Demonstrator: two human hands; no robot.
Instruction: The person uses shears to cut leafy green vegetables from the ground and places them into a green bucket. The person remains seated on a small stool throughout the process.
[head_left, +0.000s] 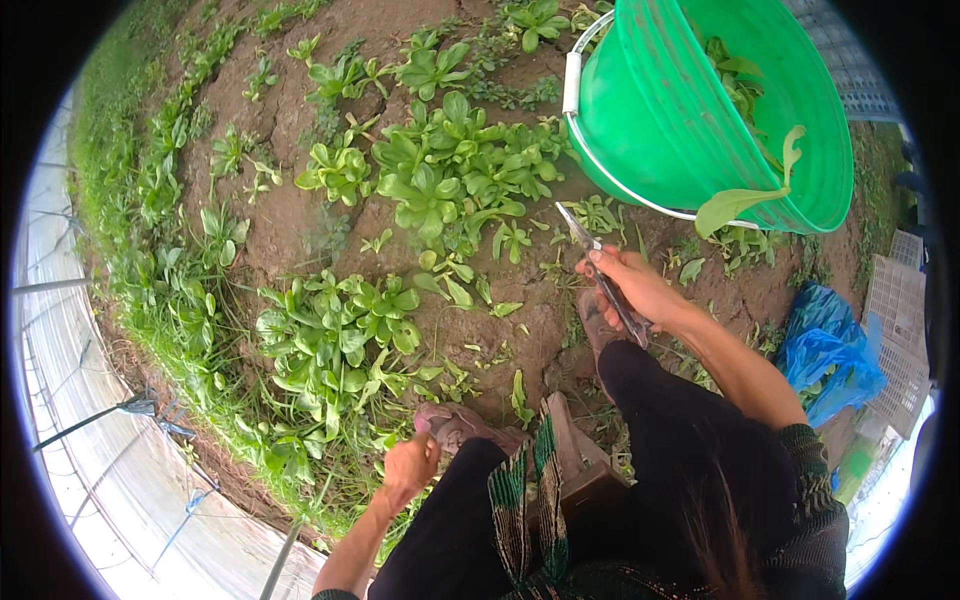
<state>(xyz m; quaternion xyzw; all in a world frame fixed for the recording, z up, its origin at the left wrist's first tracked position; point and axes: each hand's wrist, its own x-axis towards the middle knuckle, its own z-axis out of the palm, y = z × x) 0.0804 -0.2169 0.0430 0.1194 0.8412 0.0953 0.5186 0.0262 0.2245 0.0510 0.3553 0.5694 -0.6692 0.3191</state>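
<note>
My right hand (634, 289) is closed around the handles of metal pruning shears (616, 296), whose tip points up and left over the soil. A green plastic bucket (630, 127) with a white-gripped wire handle lies just above that hand, tilted with its mouth to the right; leafy greens (739, 82) are inside and one leaf hangs over its rim. My left hand (411, 465) is lower down, beside my left shoe, with its fingers curled; whether it holds anything cannot be told. Rosettes of leafy green plants (427, 195) grow in front of me, with cut leaves (457, 292) scattered on the soil.
I sit on a low wooden stool (589, 487). To the right lie a blue plastic bag (832, 360) with greens in it and pale plastic crates (896, 307). Grass and more plants line the left side, beside translucent plastic sheeting (112, 480) on poles and cords.
</note>
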